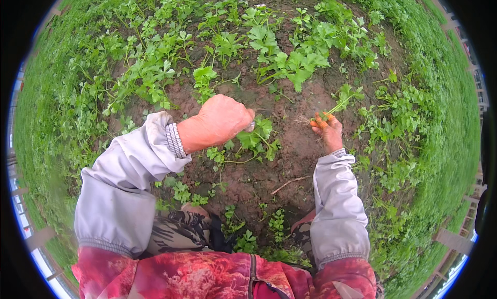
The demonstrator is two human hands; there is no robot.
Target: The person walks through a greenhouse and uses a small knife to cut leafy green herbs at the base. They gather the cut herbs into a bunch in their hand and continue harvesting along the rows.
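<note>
In the middle of the view my left hand [221, 118] is closed in a fist just above the soil, with a small shiny thing, too hidden to name, showing at its fingers. A leafy green seedling [254, 137], celery-like, stands right beside that fist. To the right, my right hand [327, 130] pinches a small uprooted seedling [341, 103] by its base; pale roots point left and the leaves point up and right. Orange coverings show on the fingertips of this hand. Grey sleeve covers reach both wrists.
Leafy green plants [299, 66] grow ahead, with more at both sides. Reddish-brown soil [248, 182] shows between my arms, with a thin dry twig [290, 182] on it. My knees in camouflage trousers [178, 231] are near the bottom.
</note>
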